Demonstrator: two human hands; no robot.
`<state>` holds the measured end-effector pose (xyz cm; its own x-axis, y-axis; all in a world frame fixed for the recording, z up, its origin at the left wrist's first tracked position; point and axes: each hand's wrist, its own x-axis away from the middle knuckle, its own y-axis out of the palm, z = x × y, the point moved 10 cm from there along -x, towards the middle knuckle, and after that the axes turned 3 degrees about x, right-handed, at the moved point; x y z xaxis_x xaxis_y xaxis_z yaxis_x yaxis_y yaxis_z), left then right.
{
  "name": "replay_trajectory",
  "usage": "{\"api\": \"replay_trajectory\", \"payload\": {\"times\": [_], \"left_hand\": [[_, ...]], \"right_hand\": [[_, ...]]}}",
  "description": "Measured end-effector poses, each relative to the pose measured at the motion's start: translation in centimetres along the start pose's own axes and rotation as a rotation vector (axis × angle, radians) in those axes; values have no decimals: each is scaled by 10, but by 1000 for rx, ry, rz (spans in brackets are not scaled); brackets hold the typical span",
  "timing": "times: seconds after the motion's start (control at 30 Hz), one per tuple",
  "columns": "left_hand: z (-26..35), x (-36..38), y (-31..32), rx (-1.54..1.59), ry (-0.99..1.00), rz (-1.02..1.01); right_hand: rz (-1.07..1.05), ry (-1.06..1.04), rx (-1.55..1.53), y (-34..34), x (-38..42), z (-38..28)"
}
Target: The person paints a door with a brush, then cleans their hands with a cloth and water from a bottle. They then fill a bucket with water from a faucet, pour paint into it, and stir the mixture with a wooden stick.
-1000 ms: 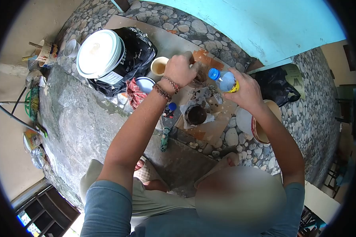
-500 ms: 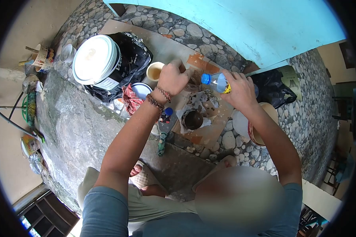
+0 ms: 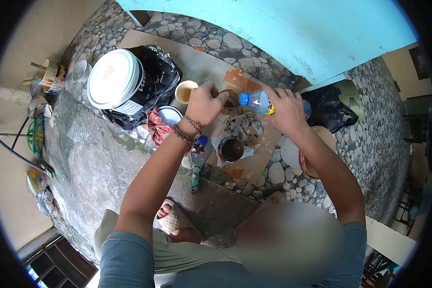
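Observation:
My right hand [image 3: 287,109] is wrapped round a clear plastic bottle [image 3: 260,102] with a blue cap and a yellow label. The bottle lies nearly level, its cap pointing left. My left hand [image 3: 207,102] has its fingers curled beside a brown-stained clear container [image 3: 232,100]; what they pinch, if anything, is hidden. Just left of that hand stands a pale cup [image 3: 185,90] with tan liquid in it. Nearer me, a dark brown open can [image 3: 231,149] sits among crumpled, stained paper.
A white-lidded bucket [image 3: 114,79] stands in black plastic at the left, near a red cloth [image 3: 158,126] and a round white lid [image 3: 170,115]. A brush [image 3: 195,178] lies near my feet. A tub [image 3: 321,144] is under my right forearm; a turquoise panel [image 3: 283,33] stands beyond.
My left hand has drawn back slightly toward me and left. The bottle and my right hand have shifted a little left. The cap stays on.

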<state>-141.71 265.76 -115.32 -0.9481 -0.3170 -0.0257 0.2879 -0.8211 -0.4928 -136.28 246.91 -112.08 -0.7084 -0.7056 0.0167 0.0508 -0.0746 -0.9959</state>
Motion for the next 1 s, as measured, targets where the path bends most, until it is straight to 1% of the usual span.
{"api": "replay_trajectory", "payload": {"times": [0.53,1.0], "left_hand": [[-1,7,1,6,-11,2],[2,8,1,32,-12,-4]], "right_hand": [[78,-55,82,-1,-2,-6],[102,-68,89,-4,-1,-7]]}}
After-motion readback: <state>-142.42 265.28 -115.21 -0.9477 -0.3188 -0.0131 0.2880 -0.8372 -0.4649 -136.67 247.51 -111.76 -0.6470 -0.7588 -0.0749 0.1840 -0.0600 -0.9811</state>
